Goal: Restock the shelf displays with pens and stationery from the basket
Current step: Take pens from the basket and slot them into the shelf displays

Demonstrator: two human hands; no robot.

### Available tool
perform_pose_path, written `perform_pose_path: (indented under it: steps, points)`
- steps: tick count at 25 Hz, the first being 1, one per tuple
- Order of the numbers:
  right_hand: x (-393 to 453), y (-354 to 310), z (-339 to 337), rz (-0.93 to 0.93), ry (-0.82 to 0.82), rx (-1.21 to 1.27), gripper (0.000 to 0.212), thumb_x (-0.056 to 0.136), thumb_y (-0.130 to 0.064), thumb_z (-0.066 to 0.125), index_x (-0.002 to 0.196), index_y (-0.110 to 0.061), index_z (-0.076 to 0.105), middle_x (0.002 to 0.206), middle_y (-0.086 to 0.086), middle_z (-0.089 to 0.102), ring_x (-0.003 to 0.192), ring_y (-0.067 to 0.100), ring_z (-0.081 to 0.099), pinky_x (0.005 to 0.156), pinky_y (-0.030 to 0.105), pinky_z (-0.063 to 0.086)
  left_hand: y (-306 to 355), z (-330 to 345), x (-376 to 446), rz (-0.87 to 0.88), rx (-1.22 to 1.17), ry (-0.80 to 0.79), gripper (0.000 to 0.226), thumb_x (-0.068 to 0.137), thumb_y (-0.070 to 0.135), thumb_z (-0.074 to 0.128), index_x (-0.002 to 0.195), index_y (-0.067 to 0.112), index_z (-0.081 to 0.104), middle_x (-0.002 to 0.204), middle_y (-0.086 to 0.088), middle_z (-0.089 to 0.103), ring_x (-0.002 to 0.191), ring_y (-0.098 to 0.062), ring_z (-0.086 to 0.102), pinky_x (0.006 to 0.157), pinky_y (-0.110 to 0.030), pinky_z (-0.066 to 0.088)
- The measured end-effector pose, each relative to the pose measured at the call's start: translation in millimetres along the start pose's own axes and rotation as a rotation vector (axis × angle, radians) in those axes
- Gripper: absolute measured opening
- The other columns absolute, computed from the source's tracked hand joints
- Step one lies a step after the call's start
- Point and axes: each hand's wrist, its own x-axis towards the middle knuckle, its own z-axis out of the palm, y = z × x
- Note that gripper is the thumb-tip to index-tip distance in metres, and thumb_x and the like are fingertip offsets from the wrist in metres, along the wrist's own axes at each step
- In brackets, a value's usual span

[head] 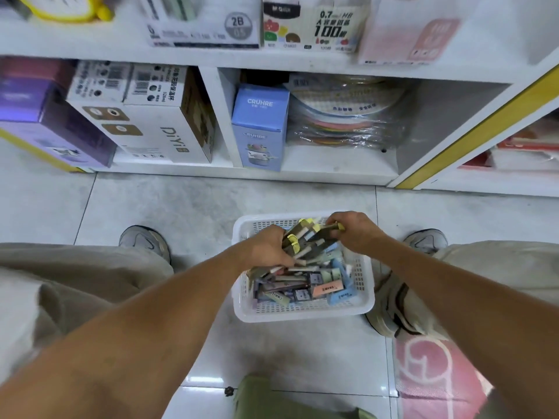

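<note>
Reaching down w/ both arms, a person works over a white perforated basket [302, 313] that sits on the grey tiled floor [181, 201], just near of the bottom shelf [332, 167]. Left hand [267, 247] grips a bundle of pens [298, 240] above the basket's far-left part, fingers curled round the bundle; yellowish and white caps stick out to the right. Right hand [355, 229] is over the far-right rim, fingers pinching one dark pen w/ a yellow end [328, 230], which touches the bundle. Lower in the basket lie more pens and small eraser-like blocks [328, 287] in pink, blue, green; exact kinds are too blurred to tell.

Shoes: one grey shoe [145, 240] left of the basket, another [428, 240] right of it, beige trouser legs on both sides. Near right, a pink-and-white bag [432, 376] lies on the floor; a green item [266, 400] at the near edge.

Bottom shelf, left to right: purple box [51, 128], white DiYi box [157, 128], blue CRUHRE box [260, 125] standing upright, then a plastic-wrapped stack of round coloured sheets [348, 116]. Shelf above holds a 2B lead box [205, 25] and a 0.7 refill pack [317, 25].
</note>
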Motion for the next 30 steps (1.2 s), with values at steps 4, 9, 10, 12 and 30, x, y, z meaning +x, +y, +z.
perform_pose_path:
  steps: [4,9,10,12,30]
  points:
    - [-20,-24,-65,-0.110,-0.167,-0.064,0.020,0.093,-0.007,0.064,0.104,-0.023,0.070,0.102,0.002,0.062,0.086,0.018,0.059,0.072,0.026,0.045,35,-36,-32,0.063,-0.206,0.046,0.017,0.072,0.002,0.076,0.087,0.004,0.067,0.079,-0.012,0.072,0.072,-0.025,0.069,0.063,-0.031,0.056]
    - [-63,-73,-144,-0.294,-0.239,0.082,0.023,0.091,0.005,0.064,0.103,-0.012,0.073,0.078,0.005,0.067,0.068,0.016,0.060,0.061,0.021,0.050,87,-75,-74,0.107,-0.326,0.150,0.017,0.070,-0.003,0.073,0.082,0.005,0.063,0.070,-0.013,0.065,0.060,-0.023,0.063,0.055,-0.028,0.053]
    - [-73,-84,-160,-0.345,-0.229,0.123,0.023,0.090,0.007,0.064,0.103,-0.010,0.074,0.077,0.005,0.066,0.068,0.015,0.060,0.063,0.020,0.051,99,-82,-85,0.129,-0.393,0.107,0.018,0.071,-0.006,0.071,0.085,0.002,0.062,0.072,-0.019,0.065,0.060,-0.027,0.063,0.055,-0.031,0.053]
    - [-92,-104,-190,-0.428,-0.196,0.225,0.024,0.090,0.009,0.065,0.107,-0.005,0.074,0.086,0.016,0.066,0.076,0.016,0.062,0.071,0.023,0.056,120,-94,-105,0.186,-0.474,0.049,0.013,0.074,-0.009,0.066,0.083,-0.001,0.064,0.075,-0.023,0.066,0.060,-0.030,0.063,0.056,-0.032,0.054]
    - [-109,-184,-307,-0.766,0.242,0.604,0.032,0.082,0.011,0.070,0.107,-0.009,0.076,0.100,0.002,0.078,0.096,0.014,0.074,0.085,0.021,0.056,228,-188,-181,0.368,-0.945,0.049,0.017,0.072,0.003,0.069,0.086,-0.002,0.077,0.085,-0.019,0.071,0.069,-0.023,0.071,0.055,-0.030,0.058]
